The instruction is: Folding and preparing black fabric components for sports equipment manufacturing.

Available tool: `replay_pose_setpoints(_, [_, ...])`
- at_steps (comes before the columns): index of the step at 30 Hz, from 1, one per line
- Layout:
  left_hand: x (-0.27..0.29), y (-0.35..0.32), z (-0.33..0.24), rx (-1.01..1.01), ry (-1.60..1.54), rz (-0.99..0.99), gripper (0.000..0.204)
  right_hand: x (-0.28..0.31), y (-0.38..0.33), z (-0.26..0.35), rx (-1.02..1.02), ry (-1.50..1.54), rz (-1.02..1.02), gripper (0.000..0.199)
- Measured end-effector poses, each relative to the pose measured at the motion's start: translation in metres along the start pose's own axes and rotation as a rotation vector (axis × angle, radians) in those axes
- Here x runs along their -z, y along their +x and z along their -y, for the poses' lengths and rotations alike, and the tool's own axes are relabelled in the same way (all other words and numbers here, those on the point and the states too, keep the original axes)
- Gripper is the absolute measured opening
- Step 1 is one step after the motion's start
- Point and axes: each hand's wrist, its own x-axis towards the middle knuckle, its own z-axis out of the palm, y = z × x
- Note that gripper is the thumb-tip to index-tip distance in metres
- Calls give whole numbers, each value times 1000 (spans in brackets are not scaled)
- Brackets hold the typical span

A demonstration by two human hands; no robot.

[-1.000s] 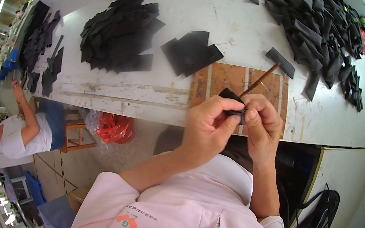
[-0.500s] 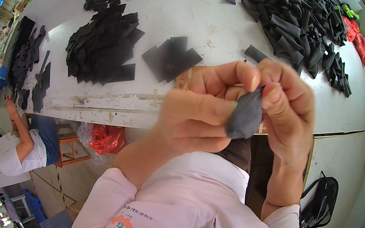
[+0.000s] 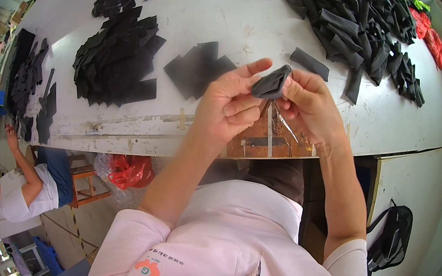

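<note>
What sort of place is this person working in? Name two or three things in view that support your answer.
Probably a garment or small-goods workshop. A long white worktable carries sorted piles of black fabric pieces; both hands work one small black piece; another seated worker sits at the same bench.

White worktable [image 3: 238,20]: black fabric piles [image 3: 118,60], big heap [image 3: 357,27], red pieces [image 3: 431,38], brown board [image 3: 272,137].
</note>
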Motion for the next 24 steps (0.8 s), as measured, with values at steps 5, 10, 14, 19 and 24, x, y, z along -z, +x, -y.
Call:
replay_pose_setpoints(5, [-20, -10, 6, -219, 333, 171, 40, -5, 3, 26, 70, -161, 163, 28])
replay_pose_setpoints(10, [19, -3, 10, -155, 233, 19, 37, 8, 11, -16, 48, -19, 194, 33])
replay_pose_setpoints(14, [6, 7, 7, 21, -203, 182, 41, 2, 12, 5, 132, -199, 136, 33])
replay_pose_setpoints(19, [15, 3, 7, 29, -234, 312, 35, 2, 14, 17, 108, -375, 208, 34])
replay_pose_setpoints(24, [18, -8, 18, -37, 196, 68, 34, 14, 10, -32, 46, 19, 127, 33])
